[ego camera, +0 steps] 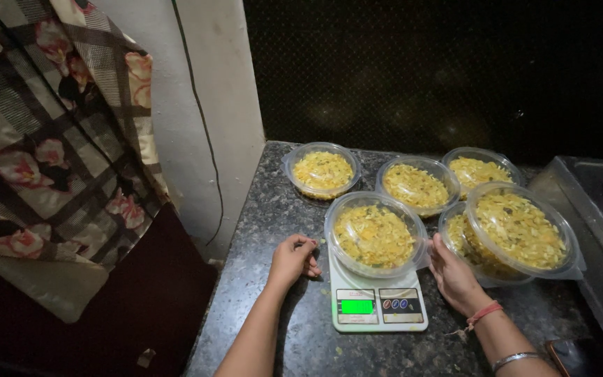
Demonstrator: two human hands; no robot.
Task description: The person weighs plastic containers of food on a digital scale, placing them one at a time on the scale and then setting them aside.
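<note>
A clear round lidded container of yellow food (pixel 375 234) sits on a small white kitchen scale (pixel 377 301) with a lit green display. My left hand (pixel 292 260) rests on the counter at the container's left edge, fingers curled, touching or nearly touching its rim. My right hand (pixel 453 273) is at the container's right side, fingers against its wall; I cannot tell if it grips it. A red thread and a metal bangle are on my right wrist.
More lidded containers of the same yellow food stand behind: one at back left (pixel 322 169), one in the middle (pixel 417 183), one at back right (pixel 481 167), and two stacked at right (pixel 520 229). Dark speckled stone counter (pixel 280 209). Steel surface (pixel 594 202) at right. Patterned cloth (pixel 57 132) hangs left.
</note>
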